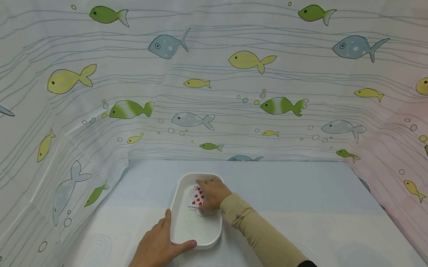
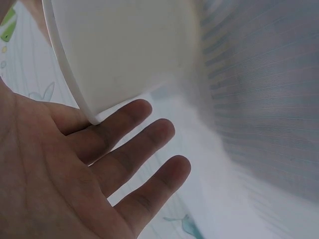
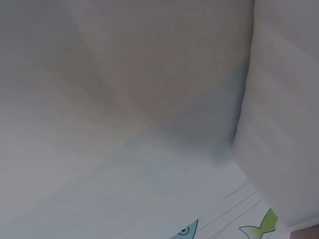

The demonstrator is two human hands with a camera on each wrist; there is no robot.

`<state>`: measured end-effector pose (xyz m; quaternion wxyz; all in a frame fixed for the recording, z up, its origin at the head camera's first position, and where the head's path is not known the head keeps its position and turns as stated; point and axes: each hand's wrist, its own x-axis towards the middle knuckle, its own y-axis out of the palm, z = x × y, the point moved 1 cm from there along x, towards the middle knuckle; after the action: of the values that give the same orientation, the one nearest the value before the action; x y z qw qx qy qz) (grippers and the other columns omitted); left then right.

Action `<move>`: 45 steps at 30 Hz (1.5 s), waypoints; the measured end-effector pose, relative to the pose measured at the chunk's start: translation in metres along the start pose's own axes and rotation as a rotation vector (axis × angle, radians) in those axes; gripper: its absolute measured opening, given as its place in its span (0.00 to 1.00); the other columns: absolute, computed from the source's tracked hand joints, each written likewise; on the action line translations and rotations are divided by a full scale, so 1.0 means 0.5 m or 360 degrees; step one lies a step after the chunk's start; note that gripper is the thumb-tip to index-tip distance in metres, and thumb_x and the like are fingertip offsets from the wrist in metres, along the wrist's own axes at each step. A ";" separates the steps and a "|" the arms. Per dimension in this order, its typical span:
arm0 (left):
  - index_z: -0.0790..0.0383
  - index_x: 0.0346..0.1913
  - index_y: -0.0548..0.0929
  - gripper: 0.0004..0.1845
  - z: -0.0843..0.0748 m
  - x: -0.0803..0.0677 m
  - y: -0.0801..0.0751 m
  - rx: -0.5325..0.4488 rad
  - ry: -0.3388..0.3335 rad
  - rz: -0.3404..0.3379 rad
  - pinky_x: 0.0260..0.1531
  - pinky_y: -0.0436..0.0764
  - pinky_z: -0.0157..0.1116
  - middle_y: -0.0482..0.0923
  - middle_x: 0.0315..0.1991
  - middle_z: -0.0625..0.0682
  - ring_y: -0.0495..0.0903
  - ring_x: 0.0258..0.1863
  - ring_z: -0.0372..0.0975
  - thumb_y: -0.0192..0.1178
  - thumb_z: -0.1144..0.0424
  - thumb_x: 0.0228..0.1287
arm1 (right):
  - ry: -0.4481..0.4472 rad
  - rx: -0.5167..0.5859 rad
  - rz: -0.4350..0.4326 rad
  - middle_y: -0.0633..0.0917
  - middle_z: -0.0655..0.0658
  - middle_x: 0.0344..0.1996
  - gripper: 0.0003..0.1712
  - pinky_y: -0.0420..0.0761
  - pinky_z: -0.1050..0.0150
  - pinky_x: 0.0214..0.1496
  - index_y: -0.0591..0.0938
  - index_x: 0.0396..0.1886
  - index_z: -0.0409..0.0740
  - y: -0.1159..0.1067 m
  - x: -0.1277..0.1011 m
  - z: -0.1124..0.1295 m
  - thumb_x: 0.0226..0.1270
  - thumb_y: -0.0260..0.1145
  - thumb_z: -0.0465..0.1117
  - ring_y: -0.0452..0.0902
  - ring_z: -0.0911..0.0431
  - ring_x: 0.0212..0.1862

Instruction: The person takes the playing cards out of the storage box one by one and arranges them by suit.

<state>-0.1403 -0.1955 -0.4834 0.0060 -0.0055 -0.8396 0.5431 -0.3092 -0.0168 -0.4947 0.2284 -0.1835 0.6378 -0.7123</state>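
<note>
A white rectangular tray [image 1: 182,224] with rounded corners stands on the pale surface. Inside it, my right hand [image 1: 214,192] grips a white playing card [image 1: 198,196] with red hearts, thumb at its near end and a finger at its far end. Part of the card is covered by that hand, so whether more cards lie under it I cannot tell. My left hand [image 1: 154,245] rests against the tray's near left corner, thumb along the near rim and index finger up the left side. In the left wrist view its fingers [image 2: 144,194] are straight and spread by the tray wall [image 2: 124,50].
White cloth [image 1: 209,67] printed with green, yellow and blue fish rises at the back and both sides. The tabletop [image 1: 296,194] is pale blue towards the back and white in front. In the right wrist view the tray's outer wall [image 3: 284,109] fills the right side.
</note>
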 end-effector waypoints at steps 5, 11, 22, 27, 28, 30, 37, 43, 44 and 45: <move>0.76 0.77 0.56 0.72 -0.001 -0.001 -0.002 0.0007 0.0012 0.0000 0.52 0.78 0.55 0.74 0.63 0.67 0.80 0.53 0.55 0.64 0.20 0.44 | -0.0031 0.0008 -0.0029 0.82 0.45 0.60 0.57 0.64 0.54 0.73 0.65 0.78 0.49 0.009 0.001 -0.005 0.51 0.78 0.62 0.74 0.49 0.65; 0.77 0.76 0.55 0.72 -0.005 0.000 -0.004 0.0021 0.0003 0.0028 0.53 0.78 0.56 0.73 0.64 0.69 0.79 0.54 0.56 0.64 0.20 0.45 | -0.0118 -0.0013 -0.0060 0.75 0.43 0.69 0.61 0.60 0.53 0.75 0.63 0.78 0.46 0.011 0.000 -0.013 0.49 0.78 0.64 0.68 0.48 0.71; 0.77 0.76 0.55 0.72 -0.006 -0.001 -0.005 0.0022 0.0016 0.0020 0.53 0.78 0.56 0.74 0.63 0.69 0.79 0.55 0.57 0.64 0.20 0.45 | -0.0201 0.0159 -0.0103 0.69 0.40 0.70 0.64 0.69 0.55 0.69 0.58 0.80 0.41 -0.013 -0.022 -0.019 0.50 0.78 0.63 0.64 0.44 0.72; 0.78 0.76 0.55 0.71 -0.008 -0.001 -0.008 0.0015 0.0012 0.0041 0.53 0.77 0.57 0.73 0.64 0.70 0.79 0.55 0.58 0.65 0.22 0.46 | -0.0288 0.0193 -0.0128 0.69 0.38 0.67 0.64 0.73 0.60 0.66 0.57 0.80 0.39 -0.024 -0.029 -0.029 0.50 0.76 0.64 0.68 0.49 0.66; 0.78 0.76 0.55 0.71 -0.008 -0.002 -0.008 0.0014 0.0011 0.0042 0.53 0.77 0.56 0.73 0.64 0.70 0.79 0.56 0.58 0.65 0.21 0.46 | -0.0303 0.0208 -0.0134 0.69 0.38 0.67 0.64 0.74 0.61 0.65 0.58 0.79 0.38 -0.028 -0.031 -0.031 0.50 0.76 0.63 0.69 0.50 0.64; 0.78 0.76 0.55 0.71 -0.009 -0.002 -0.009 0.0013 0.0015 0.0041 0.53 0.77 0.56 0.73 0.64 0.69 0.79 0.55 0.57 0.64 0.21 0.46 | -0.0312 0.0243 -0.0150 0.69 0.38 0.67 0.63 0.75 0.62 0.63 0.59 0.79 0.38 -0.035 -0.036 -0.035 0.50 0.75 0.63 0.70 0.52 0.61; 0.77 0.76 0.56 0.72 -0.010 -0.003 -0.008 0.0018 0.0012 0.0020 0.53 0.78 0.56 0.74 0.63 0.68 0.79 0.54 0.56 0.65 0.21 0.45 | -0.0289 0.0298 -0.0219 0.69 0.41 0.66 0.63 0.75 0.62 0.62 0.60 0.80 0.41 -0.055 -0.057 -0.056 0.50 0.75 0.63 0.70 0.54 0.58; 0.77 0.76 0.56 0.72 -0.014 -0.003 -0.009 0.0030 -0.0016 0.0029 0.53 0.77 0.56 0.74 0.63 0.68 0.79 0.54 0.56 0.65 0.21 0.44 | -0.0310 0.0337 -0.0301 0.67 0.42 0.66 0.60 0.77 0.62 0.59 0.61 0.79 0.44 -0.070 -0.078 -0.075 0.50 0.74 0.62 0.70 0.55 0.56; 0.77 0.76 0.56 0.72 -0.015 -0.003 -0.009 0.0030 -0.0023 0.0036 0.53 0.77 0.57 0.74 0.63 0.68 0.79 0.53 0.56 0.65 0.20 0.43 | -0.0315 0.0343 -0.0312 0.67 0.42 0.66 0.59 0.77 0.62 0.59 0.61 0.79 0.45 -0.072 -0.081 -0.079 0.50 0.74 0.61 0.70 0.55 0.56; 0.77 0.76 0.56 0.73 -0.015 -0.002 -0.009 0.0029 -0.0029 0.0042 0.53 0.77 0.57 0.74 0.63 0.68 0.79 0.53 0.56 0.65 0.20 0.43 | -0.0315 0.0351 -0.0323 0.67 0.42 0.67 0.59 0.78 0.61 0.58 0.61 0.79 0.45 -0.074 -0.084 -0.082 0.50 0.74 0.61 0.70 0.55 0.56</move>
<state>-0.1393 -0.1904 -0.4759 -0.0089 -0.0114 -0.8345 0.5508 -0.3002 0.0437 -0.4618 0.2357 -0.2902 0.5085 -0.7757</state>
